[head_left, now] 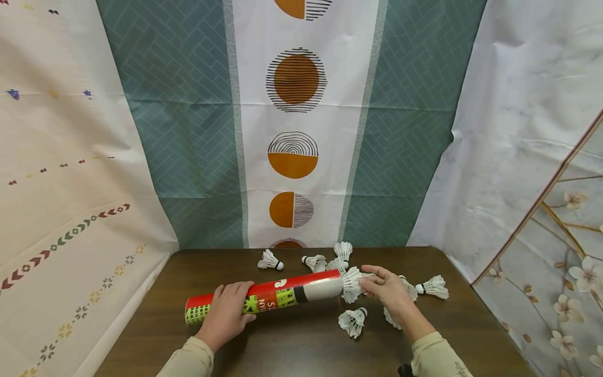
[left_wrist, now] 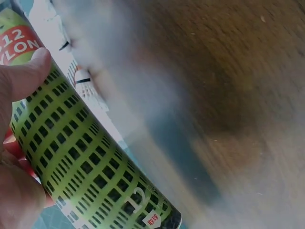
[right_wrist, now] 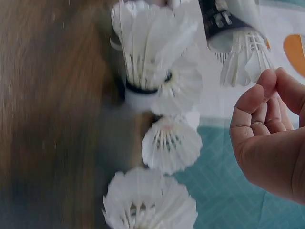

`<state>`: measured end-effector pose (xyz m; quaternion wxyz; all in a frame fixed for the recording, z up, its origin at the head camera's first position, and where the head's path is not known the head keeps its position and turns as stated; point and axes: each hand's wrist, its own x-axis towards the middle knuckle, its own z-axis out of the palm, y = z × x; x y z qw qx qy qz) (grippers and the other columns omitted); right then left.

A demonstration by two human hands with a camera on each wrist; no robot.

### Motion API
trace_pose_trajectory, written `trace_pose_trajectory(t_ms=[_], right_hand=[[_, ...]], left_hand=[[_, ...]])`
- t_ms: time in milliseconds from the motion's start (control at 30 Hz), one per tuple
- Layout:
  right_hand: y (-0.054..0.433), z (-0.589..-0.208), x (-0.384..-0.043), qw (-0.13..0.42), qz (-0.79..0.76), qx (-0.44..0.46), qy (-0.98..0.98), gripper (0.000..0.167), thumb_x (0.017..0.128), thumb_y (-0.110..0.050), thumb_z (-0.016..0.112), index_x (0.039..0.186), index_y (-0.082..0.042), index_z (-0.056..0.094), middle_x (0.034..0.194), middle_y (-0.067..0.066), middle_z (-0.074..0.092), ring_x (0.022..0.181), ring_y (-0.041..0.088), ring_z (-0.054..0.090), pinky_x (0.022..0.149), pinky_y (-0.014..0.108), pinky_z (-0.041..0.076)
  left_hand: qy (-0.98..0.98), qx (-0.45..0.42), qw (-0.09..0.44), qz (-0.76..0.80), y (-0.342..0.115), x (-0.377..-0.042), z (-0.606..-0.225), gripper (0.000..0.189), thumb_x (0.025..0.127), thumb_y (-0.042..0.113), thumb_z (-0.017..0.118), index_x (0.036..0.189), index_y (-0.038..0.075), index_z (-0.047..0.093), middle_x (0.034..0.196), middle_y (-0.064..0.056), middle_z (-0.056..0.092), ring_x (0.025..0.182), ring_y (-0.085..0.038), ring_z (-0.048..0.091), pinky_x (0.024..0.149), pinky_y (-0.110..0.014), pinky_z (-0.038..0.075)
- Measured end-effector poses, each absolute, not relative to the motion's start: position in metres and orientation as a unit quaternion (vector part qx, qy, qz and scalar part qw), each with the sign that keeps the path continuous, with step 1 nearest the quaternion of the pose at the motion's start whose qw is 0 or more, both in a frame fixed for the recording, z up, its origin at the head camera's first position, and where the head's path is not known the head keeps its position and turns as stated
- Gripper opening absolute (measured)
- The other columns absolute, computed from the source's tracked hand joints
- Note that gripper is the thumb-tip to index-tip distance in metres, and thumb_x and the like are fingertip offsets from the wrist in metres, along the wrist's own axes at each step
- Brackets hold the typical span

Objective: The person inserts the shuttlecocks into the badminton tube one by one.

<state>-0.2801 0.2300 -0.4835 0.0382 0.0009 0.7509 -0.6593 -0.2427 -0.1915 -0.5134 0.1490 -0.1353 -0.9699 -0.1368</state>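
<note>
My left hand grips a red, green and white shuttlecock tube near its left end, holding it tilted slightly upward to the right above the table. In the left wrist view, the thumb lies across the tube's printed side. At the tube's right mouth a white feather shuttlecock sticks out, skirt outward, its cork end hidden inside. My right hand pinches the edge of that skirt between thumb and forefinger, plain in the right wrist view, where the shuttlecock hangs partly out of the tube.
Loose shuttlecocks lie on the brown table: one at the back, one in front of the tube's mouth, one at the right, and several behind and under my right hand. Patterned cloths hang around the table.
</note>
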Motion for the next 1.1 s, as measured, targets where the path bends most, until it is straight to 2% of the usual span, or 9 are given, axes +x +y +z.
trace_pose_trajectory(t_ms=[200, 400, 567, 800, 900, 1100], right_hand=[[0.211, -0.488, -0.279, 0.051, -0.672, -0.017, 0.738, 0.056, 0.097, -0.015, 0.080, 0.148, -0.003, 0.059, 0.116, 0.010, 0.081, 0.099, 0.020, 0.073, 0.084, 0.033, 0.059], [0.204, -0.491, -0.277, 0.062, -0.686, -0.029, 0.725, 0.060, 0.100, -0.017, 0.077, 0.152, 0.000, 0.052, 0.120, 0.010, 0.080, 0.102, 0.015, 0.072, 0.090, 0.034, 0.057], [0.201, -0.488, -0.274, 0.061, -0.676, -0.041, 0.734, 0.058, 0.100, -0.018, 0.077, 0.151, -0.003, 0.054, 0.120, 0.010, 0.078, 0.103, 0.015, 0.070, 0.090, 0.034, 0.056], [0.194, -0.485, -0.271, 0.040, -0.661, -0.055, 0.748, 0.068, 0.094, -0.014, 0.084, 0.153, -0.007, 0.051, 0.114, 0.011, 0.080, 0.099, 0.013, 0.069, 0.085, 0.029, 0.056], [0.193, -0.485, -0.270, 0.051, -0.654, -0.086, 0.750, 0.071, 0.097, -0.015, 0.080, 0.159, -0.008, 0.044, 0.122, 0.018, 0.078, 0.103, 0.013, 0.071, 0.092, 0.030, 0.057], [0.194, -0.487, -0.271, 0.111, -0.654, -0.179, 0.727, 0.079, 0.107, -0.016, 0.066, 0.170, -0.005, 0.019, 0.142, 0.034, 0.064, 0.115, 0.013, 0.071, 0.104, 0.033, 0.057]], left_hand=[[-0.963, -0.161, 0.195, -0.089, -0.187, -0.242, -0.509, 0.086, 0.070, 0.037, 0.102, 0.141, 0.012, 0.061, 0.132, -0.010, 0.072, 0.125, -0.036, 0.065, 0.116, -0.067, 0.042], [-0.954, -0.170, 0.247, -0.029, -0.187, -0.239, -0.507, 0.088, 0.067, 0.047, 0.101, 0.141, 0.018, 0.063, 0.128, -0.004, 0.075, 0.113, -0.032, 0.066, 0.103, -0.057, 0.048], [-0.953, -0.167, 0.250, -0.024, -0.189, -0.237, -0.504, 0.089, 0.068, 0.048, 0.100, 0.144, 0.022, 0.062, 0.130, -0.003, 0.074, 0.114, -0.030, 0.065, 0.097, -0.055, 0.048], [-0.952, -0.160, 0.259, -0.027, -0.186, -0.237, -0.504, 0.090, 0.067, 0.049, 0.101, 0.144, 0.022, 0.061, 0.130, -0.003, 0.073, 0.115, -0.030, 0.064, 0.095, -0.054, 0.048], [-0.950, -0.162, 0.265, -0.030, -0.185, -0.236, -0.503, 0.090, 0.066, 0.048, 0.101, 0.143, 0.022, 0.061, 0.130, -0.003, 0.074, 0.115, -0.030, 0.064, 0.095, -0.054, 0.048], [-0.955, -0.154, 0.251, -0.037, -0.184, -0.236, -0.503, 0.091, 0.066, 0.047, 0.102, 0.144, 0.023, 0.061, 0.132, -0.002, 0.073, 0.116, -0.029, 0.063, 0.097, -0.055, 0.048]])
